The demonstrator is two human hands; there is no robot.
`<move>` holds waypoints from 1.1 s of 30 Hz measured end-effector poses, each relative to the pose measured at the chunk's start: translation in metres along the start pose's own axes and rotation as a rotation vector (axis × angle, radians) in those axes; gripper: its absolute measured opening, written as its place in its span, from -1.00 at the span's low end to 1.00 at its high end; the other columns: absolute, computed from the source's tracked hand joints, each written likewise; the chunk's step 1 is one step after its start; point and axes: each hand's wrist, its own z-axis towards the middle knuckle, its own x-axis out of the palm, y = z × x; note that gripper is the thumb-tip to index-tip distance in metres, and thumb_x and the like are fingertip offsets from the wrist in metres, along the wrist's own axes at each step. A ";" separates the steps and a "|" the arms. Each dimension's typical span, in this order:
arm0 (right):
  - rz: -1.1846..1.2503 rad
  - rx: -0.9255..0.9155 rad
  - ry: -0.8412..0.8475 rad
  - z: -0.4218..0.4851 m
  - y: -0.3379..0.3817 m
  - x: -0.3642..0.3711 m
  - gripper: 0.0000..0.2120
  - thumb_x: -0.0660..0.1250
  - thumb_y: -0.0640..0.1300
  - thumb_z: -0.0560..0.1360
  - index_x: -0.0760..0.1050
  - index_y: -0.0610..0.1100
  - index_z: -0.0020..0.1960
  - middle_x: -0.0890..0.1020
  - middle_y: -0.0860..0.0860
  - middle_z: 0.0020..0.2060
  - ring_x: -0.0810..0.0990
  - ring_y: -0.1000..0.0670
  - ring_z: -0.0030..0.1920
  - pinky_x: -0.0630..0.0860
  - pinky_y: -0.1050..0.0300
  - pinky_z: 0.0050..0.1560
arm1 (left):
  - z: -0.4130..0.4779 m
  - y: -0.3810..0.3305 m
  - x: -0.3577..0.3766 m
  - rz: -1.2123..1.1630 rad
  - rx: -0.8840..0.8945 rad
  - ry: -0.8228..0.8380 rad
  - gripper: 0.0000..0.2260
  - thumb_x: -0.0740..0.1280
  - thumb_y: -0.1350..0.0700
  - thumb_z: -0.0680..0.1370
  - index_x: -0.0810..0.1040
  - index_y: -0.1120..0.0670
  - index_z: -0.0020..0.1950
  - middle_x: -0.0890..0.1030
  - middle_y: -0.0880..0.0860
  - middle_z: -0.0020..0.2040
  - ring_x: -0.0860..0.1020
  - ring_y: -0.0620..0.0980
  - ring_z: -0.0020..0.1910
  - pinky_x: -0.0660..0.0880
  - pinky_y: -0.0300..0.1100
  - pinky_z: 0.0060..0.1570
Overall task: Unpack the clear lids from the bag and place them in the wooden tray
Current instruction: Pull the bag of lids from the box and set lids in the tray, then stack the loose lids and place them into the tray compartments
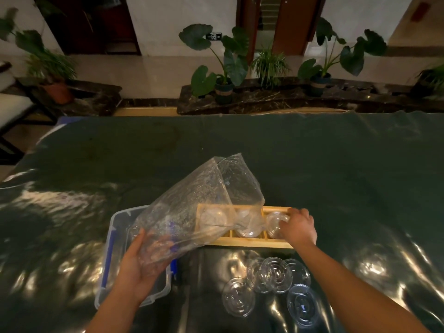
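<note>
My left hand (pixel 140 259) grips the bottom of a clear plastic bag (pixel 197 203), which rises and drapes over the left end of the wooden tray (pixel 252 242). The tray has three compartments, each with a clear lid. My right hand (pixel 299 227) is closed on the clear lid (pixel 276 223) in the right compartment. Another lid (pixel 247 228) lies in the middle compartment, and one (pixel 213 218) shows through the bag on the left. Several loose clear lids (pixel 274 275) lie on the table in front of the tray.
A clear plastic bin (pixel 115 251) with blue latches sits at the left under the bag. A dark green shiny cloth (pixel 336 164) covers the table. Potted plants (pixel 223 68) line a ledge beyond the far edge.
</note>
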 end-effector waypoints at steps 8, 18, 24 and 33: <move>0.763 -0.340 0.513 -0.120 0.090 -0.015 -0.54 0.59 -0.06 0.34 0.57 0.02 0.21 0.70 0.01 -0.06 0.68 -0.03 -0.02 0.61 0.15 -0.05 | -0.012 -0.002 0.017 0.062 0.201 -0.085 -0.66 0.26 -0.14 0.65 0.59 0.11 0.20 0.72 0.13 0.02 0.75 0.06 -0.10 0.68 -0.07 -0.25; 0.704 -0.357 0.758 -0.178 0.175 0.012 -0.60 0.54 -0.04 0.43 0.52 0.08 0.23 0.70 0.02 0.00 0.68 0.03 -0.07 0.57 0.19 -0.16 | -0.034 -0.032 -0.045 -0.137 0.448 -0.398 -0.89 0.33 0.33 0.61 0.52 0.13 0.04 0.60 0.12 -0.21 0.60 -0.08 -0.42 0.54 -0.27 -0.54; 0.834 -0.327 0.803 -0.194 0.214 0.025 -0.76 0.46 0.02 0.50 0.62 -0.08 0.10 0.76 0.02 -0.16 0.71 0.03 -0.18 0.65 0.08 -0.26 | -0.046 -0.062 -0.100 -0.030 0.653 -0.649 -0.74 0.44 0.35 0.54 0.56 0.17 0.20 0.68 0.09 -0.29 0.62 -0.11 -0.48 0.55 -0.30 -0.53; 0.997 -0.286 0.761 -0.202 0.317 0.056 -0.81 0.23 -0.28 0.63 0.60 -0.11 0.07 0.76 -0.05 -0.23 0.63 0.08 -0.38 0.56 0.23 -0.42 | -0.079 -0.098 -0.190 -0.141 0.277 -0.274 -0.71 0.26 0.08 0.64 0.53 0.15 0.31 0.67 0.25 0.18 0.68 0.22 -0.10 0.65 -0.02 -0.39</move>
